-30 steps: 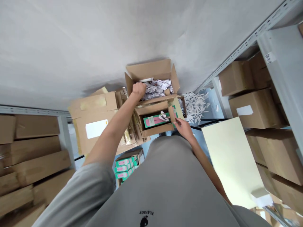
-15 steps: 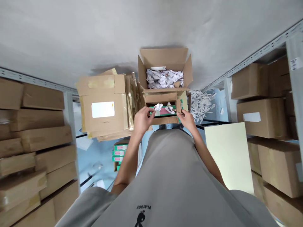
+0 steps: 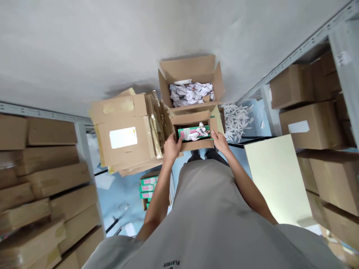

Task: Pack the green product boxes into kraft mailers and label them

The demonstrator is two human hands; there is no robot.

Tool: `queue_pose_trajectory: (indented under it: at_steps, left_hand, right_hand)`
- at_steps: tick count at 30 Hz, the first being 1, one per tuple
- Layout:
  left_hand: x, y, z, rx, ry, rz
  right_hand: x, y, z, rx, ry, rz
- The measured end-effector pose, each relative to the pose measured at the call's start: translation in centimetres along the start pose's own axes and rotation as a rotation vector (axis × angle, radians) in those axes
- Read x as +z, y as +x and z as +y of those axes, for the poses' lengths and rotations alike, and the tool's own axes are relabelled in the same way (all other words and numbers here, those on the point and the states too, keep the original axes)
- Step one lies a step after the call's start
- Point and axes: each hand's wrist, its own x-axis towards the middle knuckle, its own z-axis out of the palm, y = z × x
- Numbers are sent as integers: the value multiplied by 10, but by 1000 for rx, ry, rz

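In front of me is a small open cardboard box (image 3: 193,116), its flaps spread. Inside lies a green and pink packet box (image 3: 185,133) with crumpled white paper (image 3: 200,130) on top of it. My left hand (image 3: 172,148) grips the left side of the cardboard box, thumb toward the inside. On the right side, my right hand (image 3: 220,142) is closed on the edge of the same box. Just behind stands a larger open carton (image 3: 187,67) with crumpled paper (image 3: 193,93) in it.
A stack of flattened cardboard boxes (image 3: 126,123) is at left. Green and pink packets (image 3: 147,188) fill a carton below. White paper strips (image 3: 237,119) lie to the right, near a pale board (image 3: 276,175). Shelves with cartons (image 3: 311,125) flank both sides.
My left hand has left the crumpled paper for the box's left side. The paper now lies together on the packet's right part. My view has shifted slightly.
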Motion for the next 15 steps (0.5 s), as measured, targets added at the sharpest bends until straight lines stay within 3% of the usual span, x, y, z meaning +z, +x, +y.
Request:
queue_pose_trajectory:
  at_steps: [4, 8, 11, 15]
  left_hand:
    - [2, -3, 17, 91, -28, -5]
    - [18, -13, 56, 330, 17, -103]
    - [50, -27, 99, 528, 65, -176]
    - [113, -59, 163, 684, 168, -241]
  right_hand:
    - [-15, -44, 9, 170, 116, 124]
    - [-41, -94, 37, 315, 182, 233]
    - [-58, -131, 71, 428, 232, 362]
    - [-73, -179, 127, 536, 307, 551]
